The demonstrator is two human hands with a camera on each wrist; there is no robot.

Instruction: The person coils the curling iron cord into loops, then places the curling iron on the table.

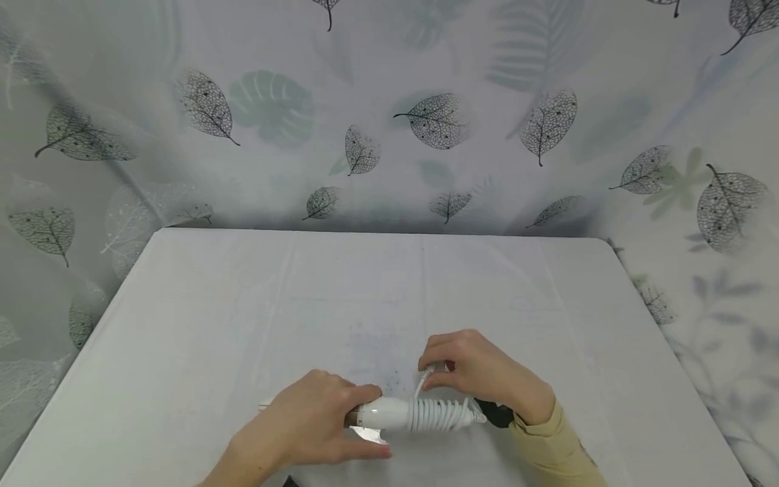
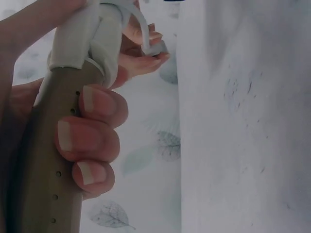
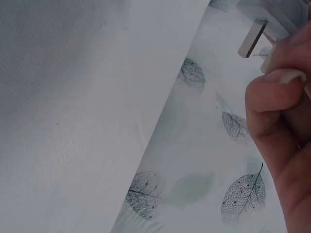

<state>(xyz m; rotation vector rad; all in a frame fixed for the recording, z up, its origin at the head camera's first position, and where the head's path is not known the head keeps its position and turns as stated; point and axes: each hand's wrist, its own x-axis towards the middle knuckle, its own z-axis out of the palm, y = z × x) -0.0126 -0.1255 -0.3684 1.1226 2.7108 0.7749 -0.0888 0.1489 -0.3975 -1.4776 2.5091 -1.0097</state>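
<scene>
A hair iron with a white handle (image 1: 389, 414) lies sideways across the near part of the table. Its brown barrel (image 2: 53, 145), dotted with small holes, is wrapped by the curled fingers of my left hand (image 1: 316, 419). That hand hides most of the barrel in the head view. White cord (image 1: 441, 414) is wound in several turns around the handle's right part. Above these turns, my right hand (image 1: 481, 365) pinches the plug (image 2: 156, 48) at the cord's end. A flat metal prong (image 3: 251, 39) sticks out from the plug in the right wrist view.
The white table (image 1: 274, 304) stretches away to a straight far edge. Behind and beside it hangs a leaf-patterned curtain (image 1: 389, 88). Next to the handle's right end, a black piece (image 1: 496, 414) shows at my right wrist, by the yellow sleeve (image 1: 554, 446).
</scene>
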